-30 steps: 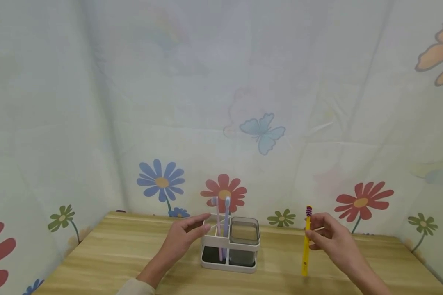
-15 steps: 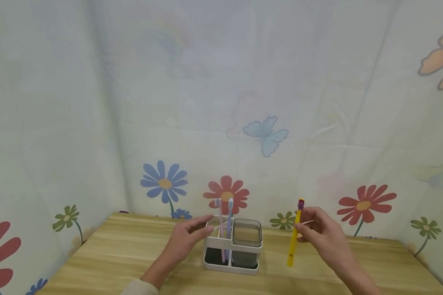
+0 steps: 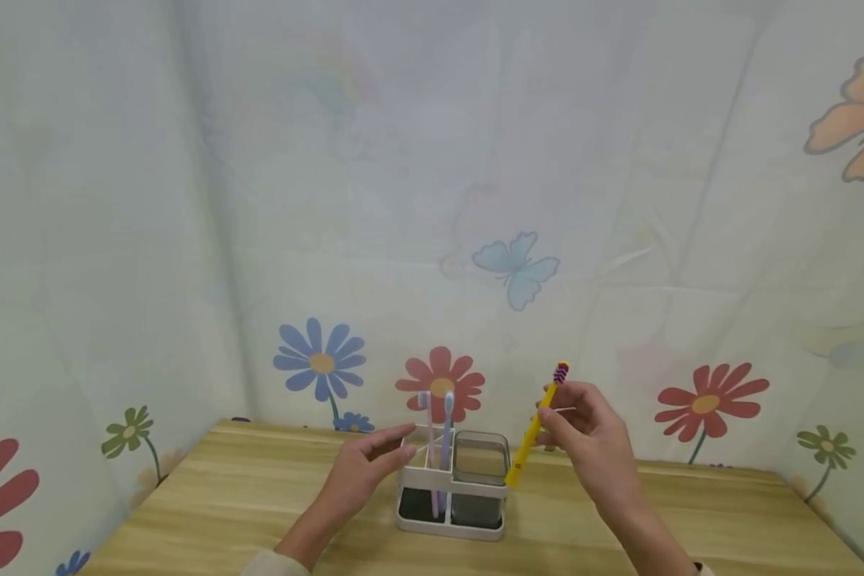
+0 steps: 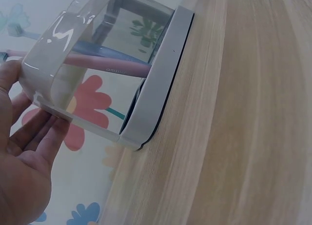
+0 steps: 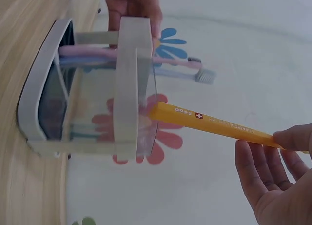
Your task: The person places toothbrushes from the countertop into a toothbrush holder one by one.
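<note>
A white toothbrush holder (image 3: 425, 479) stands on the table, holding a pink toothbrush (image 3: 431, 440), a bluish-purple toothbrush (image 3: 446, 440) and a clear grey cup (image 3: 481, 462). My left hand (image 3: 363, 470) grips the holder's upper left edge with thumb and fingers, as the left wrist view of the holder (image 4: 158, 95) also shows. Between the thumb and fingers of my right hand (image 3: 594, 444) is a yellow toothbrush (image 3: 529, 442), tilted with its purple bristles up. Its handle end (image 5: 163, 112) points down beside the cup's rim; whether they touch I cannot tell.
The wood-grain table (image 3: 259, 480) runs beneath the holder. Behind it and at both sides hangs a pale curtain (image 3: 374, 200) printed with flowers and butterflies.
My right hand has moved left and up with the yellow toothbrush, from right of the holder to beside the cup. The toothbrush now tilts more. My left hand stays on the holder.
</note>
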Motion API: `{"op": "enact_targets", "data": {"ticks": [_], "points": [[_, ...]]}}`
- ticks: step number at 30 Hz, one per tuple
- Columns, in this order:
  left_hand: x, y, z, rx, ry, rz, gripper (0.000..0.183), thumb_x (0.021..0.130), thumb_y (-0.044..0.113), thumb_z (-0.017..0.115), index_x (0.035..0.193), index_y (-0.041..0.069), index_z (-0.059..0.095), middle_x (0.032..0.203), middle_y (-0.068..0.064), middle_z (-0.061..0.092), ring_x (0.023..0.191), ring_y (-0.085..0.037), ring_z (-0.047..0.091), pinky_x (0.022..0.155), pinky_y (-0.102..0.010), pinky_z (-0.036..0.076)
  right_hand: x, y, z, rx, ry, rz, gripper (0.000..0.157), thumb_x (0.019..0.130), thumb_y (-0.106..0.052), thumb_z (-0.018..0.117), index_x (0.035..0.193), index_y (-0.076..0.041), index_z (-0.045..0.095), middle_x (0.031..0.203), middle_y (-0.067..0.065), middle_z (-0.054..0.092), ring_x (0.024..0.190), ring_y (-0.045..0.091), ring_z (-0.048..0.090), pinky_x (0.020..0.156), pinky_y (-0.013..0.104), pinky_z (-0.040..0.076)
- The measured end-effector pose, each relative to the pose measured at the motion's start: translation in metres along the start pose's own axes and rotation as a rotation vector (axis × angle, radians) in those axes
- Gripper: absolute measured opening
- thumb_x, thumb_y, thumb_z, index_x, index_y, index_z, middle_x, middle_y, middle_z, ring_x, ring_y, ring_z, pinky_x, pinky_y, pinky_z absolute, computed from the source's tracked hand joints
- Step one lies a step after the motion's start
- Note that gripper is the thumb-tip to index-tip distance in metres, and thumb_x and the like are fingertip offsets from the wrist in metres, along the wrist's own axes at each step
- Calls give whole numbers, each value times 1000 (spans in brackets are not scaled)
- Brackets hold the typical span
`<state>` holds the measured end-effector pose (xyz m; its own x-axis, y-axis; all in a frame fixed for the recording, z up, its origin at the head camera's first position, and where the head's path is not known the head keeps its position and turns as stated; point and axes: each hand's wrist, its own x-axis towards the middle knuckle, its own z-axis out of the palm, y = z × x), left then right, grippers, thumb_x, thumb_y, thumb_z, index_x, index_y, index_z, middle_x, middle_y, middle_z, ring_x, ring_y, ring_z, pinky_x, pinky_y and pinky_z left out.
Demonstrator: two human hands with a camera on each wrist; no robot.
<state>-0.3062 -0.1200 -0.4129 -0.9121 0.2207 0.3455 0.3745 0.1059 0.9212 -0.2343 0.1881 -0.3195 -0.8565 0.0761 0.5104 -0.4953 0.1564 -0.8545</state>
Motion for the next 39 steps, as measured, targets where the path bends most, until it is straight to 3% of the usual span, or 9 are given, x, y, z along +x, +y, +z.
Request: {"op": "enact_targets", "data": {"ticks": [9, 21, 30, 39], "points": [[1, 1, 2, 4, -5, -10, 43, 100, 26, 77, 138, 8, 72, 140, -11, 68, 128, -29, 65, 104, -37, 54, 8, -8, 27, 71, 29, 30, 28, 102, -2, 71, 128, -2, 60, 113, 18, 68, 99, 26, 72, 80, 35, 64], [1, 2, 5, 8, -14, -4, 43, 100, 27, 77, 139, 9, 71, 141, -11, 68, 129, -30, 64, 102, -36, 55, 12, 11, 65, 105, 56, 57, 28, 103, -4, 70, 128, 1, 59, 113, 18, 64, 100, 26, 71, 81, 34, 64], [0, 3, 3, 16, -5, -8, 43, 100, 27, 77, 139, 9, 71, 140, -11, 68, 128, -29, 65, 104, -36, 54, 7, 24, 81, 95, 0, 58, 23, 101, -2, 71, 122, 2, 61, 108, 17, 63, 97, 29, 70, 79, 36, 65], [-2, 2, 0, 24, 12, -10, 43, 99, 27, 78, 138, 10, 72, 138, -10, 69, 126, -28, 66, 104, -38, 54, 2, 37, 85, 39, -61, 91, 18, 102, -5, 71, 117, 3, 65, 106, 15, 69, 97, 29, 72, 81, 38, 64]]}}
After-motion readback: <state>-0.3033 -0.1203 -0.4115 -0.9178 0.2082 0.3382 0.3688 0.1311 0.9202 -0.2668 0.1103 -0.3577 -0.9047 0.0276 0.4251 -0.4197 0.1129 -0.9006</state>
